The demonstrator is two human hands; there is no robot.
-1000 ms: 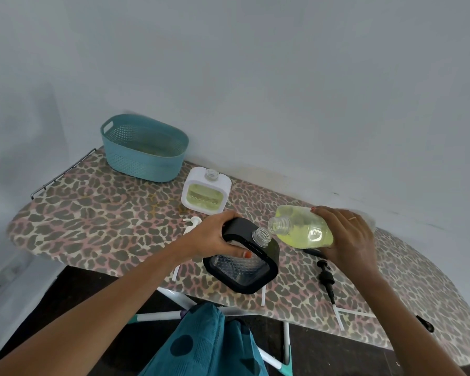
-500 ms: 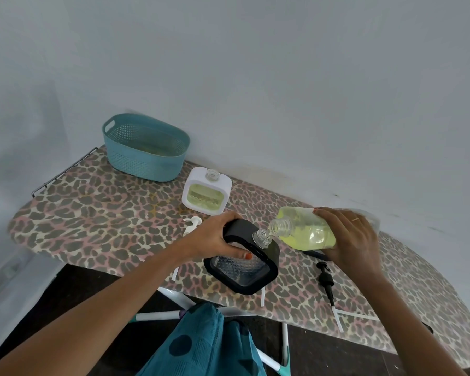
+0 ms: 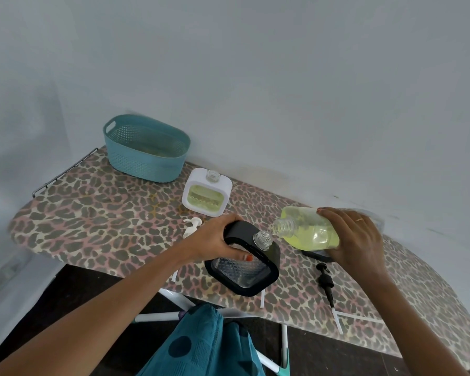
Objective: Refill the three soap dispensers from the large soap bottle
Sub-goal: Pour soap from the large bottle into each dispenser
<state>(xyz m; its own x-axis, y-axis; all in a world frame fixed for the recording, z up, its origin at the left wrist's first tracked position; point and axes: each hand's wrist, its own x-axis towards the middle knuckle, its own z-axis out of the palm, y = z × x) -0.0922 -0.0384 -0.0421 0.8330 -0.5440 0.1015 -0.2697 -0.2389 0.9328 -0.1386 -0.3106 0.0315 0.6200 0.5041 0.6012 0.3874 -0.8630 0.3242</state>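
Tilting soap bottle (image 3: 314,232), neck meeting black dispenser (image 3: 244,260)

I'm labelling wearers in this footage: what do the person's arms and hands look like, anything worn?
Both forearms are bare, no sleeves in view. The right hand wears a thin gold-coloured ring; the left hand has an orange-red painted thumbnail.

The soap bottle (image 3: 312,234) lies tipped, open mouth at the neck of the black dispenser (image 3: 240,233).

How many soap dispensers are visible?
2: white square dispenser near the teal basket; black square dispenser in the left hand. A third may hide behind the large soap bottle.
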